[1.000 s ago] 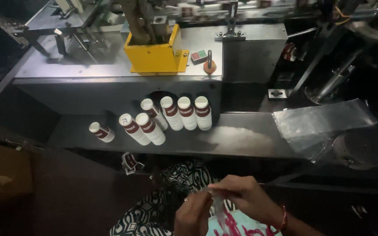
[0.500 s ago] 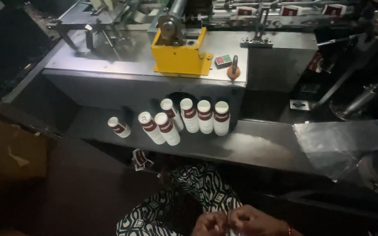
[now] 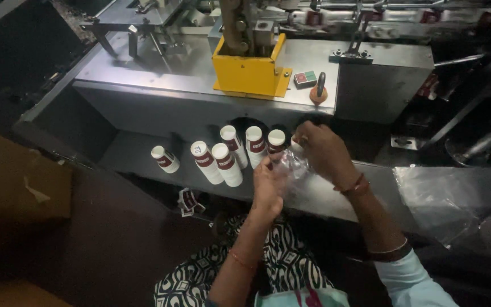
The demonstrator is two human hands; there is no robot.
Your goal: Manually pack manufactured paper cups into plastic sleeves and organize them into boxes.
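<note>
Both hands hold a thin clear plastic bag (image 3: 294, 165) open (left hand (image 3: 269, 185) gripping its mouth, right hand (image 3: 320, 150) closed on a white cylindrical bottle (image 3: 296, 146)) beside the row of white maroon-labelled bottles (image 3: 237, 150).

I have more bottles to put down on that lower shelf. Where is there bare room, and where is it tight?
Bare shelf lies left of the lone bottle, toward the dark edge. A narrow gap separates it from the bottle cluster. It is crowded at the cluster's right, where the left hand and right hand work a clear bag. Plastic sheeting covers the far right.
</note>
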